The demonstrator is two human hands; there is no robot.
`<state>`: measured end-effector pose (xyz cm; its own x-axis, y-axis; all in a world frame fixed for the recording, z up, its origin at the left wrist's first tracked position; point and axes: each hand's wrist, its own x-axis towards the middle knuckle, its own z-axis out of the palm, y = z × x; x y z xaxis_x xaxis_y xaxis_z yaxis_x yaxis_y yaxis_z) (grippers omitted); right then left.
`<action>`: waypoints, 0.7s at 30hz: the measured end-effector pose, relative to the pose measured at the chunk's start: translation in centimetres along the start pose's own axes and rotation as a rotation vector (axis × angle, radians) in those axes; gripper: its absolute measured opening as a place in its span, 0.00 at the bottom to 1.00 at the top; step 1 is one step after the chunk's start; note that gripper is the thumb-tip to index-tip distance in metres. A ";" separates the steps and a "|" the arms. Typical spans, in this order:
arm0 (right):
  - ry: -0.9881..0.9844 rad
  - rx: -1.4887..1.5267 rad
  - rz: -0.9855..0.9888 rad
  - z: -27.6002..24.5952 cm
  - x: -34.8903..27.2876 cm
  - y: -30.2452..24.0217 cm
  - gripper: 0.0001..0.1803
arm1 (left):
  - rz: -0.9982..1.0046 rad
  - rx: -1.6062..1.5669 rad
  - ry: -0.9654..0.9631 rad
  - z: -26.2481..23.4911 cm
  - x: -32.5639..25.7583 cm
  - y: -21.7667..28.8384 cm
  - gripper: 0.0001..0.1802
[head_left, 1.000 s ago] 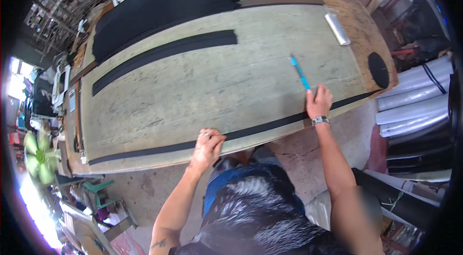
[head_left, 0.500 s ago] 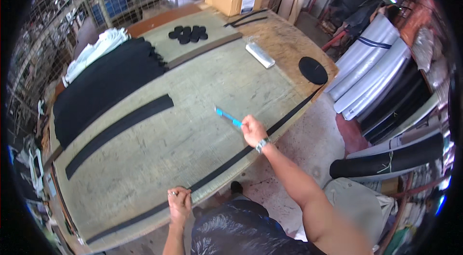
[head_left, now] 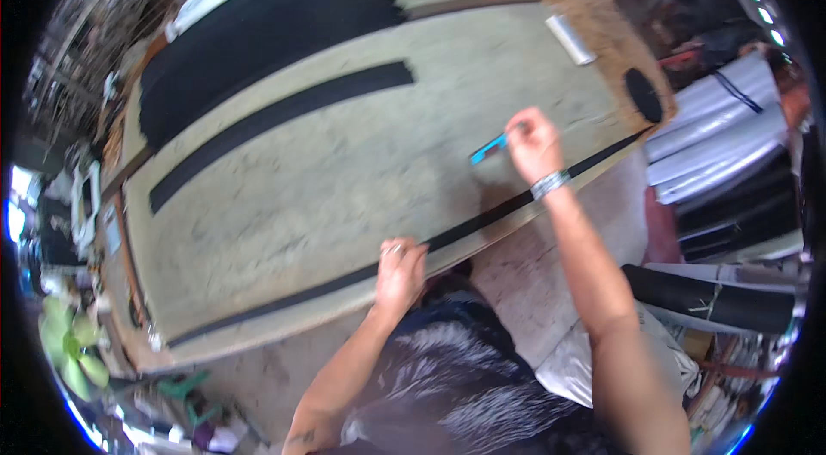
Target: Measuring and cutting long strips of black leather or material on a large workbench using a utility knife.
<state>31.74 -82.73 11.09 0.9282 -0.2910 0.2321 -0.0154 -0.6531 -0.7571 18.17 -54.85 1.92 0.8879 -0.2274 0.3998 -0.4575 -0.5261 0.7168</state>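
Blurry blue tool (head_left: 488, 150), partly out of sight behind the right fingers (head_left: 530, 118).

From here the strip (head_left: 482, 221) and stack (head_left: 267, 38) look like matt cloth. The tabletop (head_left: 335, 184) is scuffed, its wooden end (head_left: 596, 12) rough-looking; the tool (head_left: 488, 150) seems plastic, the silvery rolls (head_left: 710, 132) glossy, the wristband (head_left: 551, 184) shiny metal.

Above the table (head_left: 344, 180), a blue tool (head_left: 489, 150) is held by the right hand (head_left: 535, 145) — at its near edge, a black strip (head_left: 284, 300) is touched by the left hand (head_left: 401, 277).
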 end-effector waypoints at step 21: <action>-0.325 0.250 -0.093 4.5 -20.9 -1.7 0.09 | -0.058 0.056 -0.080 -0.5 -0.5 0.0 0.07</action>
<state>14.07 -72.35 4.79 0.9910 0.0230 0.1321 0.1276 -0.4649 -0.8761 17.71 -54.34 1.97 0.9150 -0.2584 0.3099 -0.4035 -0.5848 0.7037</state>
